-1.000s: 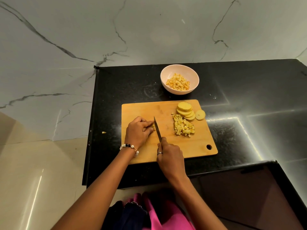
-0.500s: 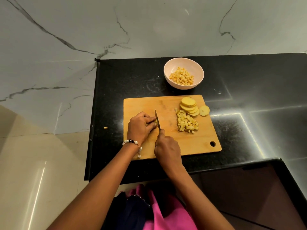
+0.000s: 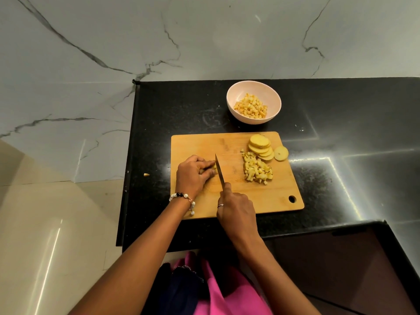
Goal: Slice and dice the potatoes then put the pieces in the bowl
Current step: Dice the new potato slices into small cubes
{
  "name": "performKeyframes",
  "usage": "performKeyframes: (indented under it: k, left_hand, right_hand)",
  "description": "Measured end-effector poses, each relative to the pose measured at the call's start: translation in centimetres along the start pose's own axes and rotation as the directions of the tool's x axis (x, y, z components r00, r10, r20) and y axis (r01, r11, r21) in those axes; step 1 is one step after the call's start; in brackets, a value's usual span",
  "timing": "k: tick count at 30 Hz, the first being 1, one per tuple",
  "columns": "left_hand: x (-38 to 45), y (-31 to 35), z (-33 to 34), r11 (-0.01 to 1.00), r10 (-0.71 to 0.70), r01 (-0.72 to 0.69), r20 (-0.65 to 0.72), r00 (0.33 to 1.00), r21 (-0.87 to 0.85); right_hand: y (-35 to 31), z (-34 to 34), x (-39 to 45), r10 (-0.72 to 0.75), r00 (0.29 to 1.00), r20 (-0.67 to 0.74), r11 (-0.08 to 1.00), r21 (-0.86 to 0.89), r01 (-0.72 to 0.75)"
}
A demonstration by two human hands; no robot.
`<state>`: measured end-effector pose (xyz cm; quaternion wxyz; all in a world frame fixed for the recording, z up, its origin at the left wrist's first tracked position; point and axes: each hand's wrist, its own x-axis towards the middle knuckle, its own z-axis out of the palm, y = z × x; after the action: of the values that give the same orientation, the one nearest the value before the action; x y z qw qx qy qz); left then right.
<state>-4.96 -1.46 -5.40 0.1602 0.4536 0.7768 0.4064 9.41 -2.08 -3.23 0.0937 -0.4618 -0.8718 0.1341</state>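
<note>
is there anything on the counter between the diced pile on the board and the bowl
Nothing visible blocks it. The diced pile sits on the cutting board; the stacked slices lie just beyond it, slightly right of the line to the bowl. The counter between looks bare.

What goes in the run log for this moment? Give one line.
step: dicing | left hand: holds potato piece | right hand: holds knife | bowl: partly filled

Bare board lies open between the knife and the diced potato pile. The stacked slices stand between that pile and the bowl. Black counter spreads open to the right.
</note>
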Motion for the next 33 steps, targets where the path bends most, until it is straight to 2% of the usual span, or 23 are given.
performKeyframes:
  k: [7,11,16,18,20,23,25,28,33]
  left_hand:
    - [0.1,-0.2,0.2,1.000,0.007,-0.007,-0.005,1.000,-0.004]
    - [0.2,-0.4,0.3,1.000,0.024,-0.024,-0.014,1.000,-0.007]
    - [0.2,-0.3,0.3,0.999,0.036,-0.036,-0.029,0.999,-0.005]
    - [0.0,-0.3,0.5,0.999,0.031,-0.032,-0.040,0.999,-0.014]
    - [-0.1,-0.2,0.5,0.999,0.025,-0.026,-0.050,0.998,-0.021]
    - [-0.2,-0.3,0.3,0.999,0.031,-0.033,-0.046,0.998,-0.033]
    - [-0.4,-0.3,0.1,0.999,0.037,-0.038,-0.036,0.999,-0.037]
    - [-0.7,-0.6,0.0,0.998,0.064,-0.065,-0.050,0.997,-0.026]
    - [-0.7,-0.7,0.1,0.998,0.064,-0.067,-0.100,0.993,-0.023]
  right_hand:
    - [-0.7,-0.2,0.4,0.000,0.998,0.066,1.000,-0.012,0.001]
    - [-1.9,-0.1,0.3,0.026,0.993,0.114,0.994,-0.110,-0.013]
    - [-2.2,0.5,0.7,0.045,0.993,0.111,0.994,-0.100,-0.034]
    - [-1.7,0.2,-0.6,0.051,0.987,0.150,0.988,-0.150,-0.028]
    - [-1.4,0.4,-2.2,0.057,0.990,0.127,0.976,-0.217,-0.028]
    - [-1.1,-0.7,-2.5,0.044,0.982,0.182,0.996,-0.080,-0.030]
    - [-0.8,-0.8,-1.8,0.028,0.993,0.118,1.000,0.001,-0.029]
    - [-1.1,-0.9,-0.4,0.012,0.999,0.032,1.000,-0.012,-0.012]
    - [-0.9,-0.7,0.7,0.031,0.997,0.073,1.000,-0.006,-0.031]
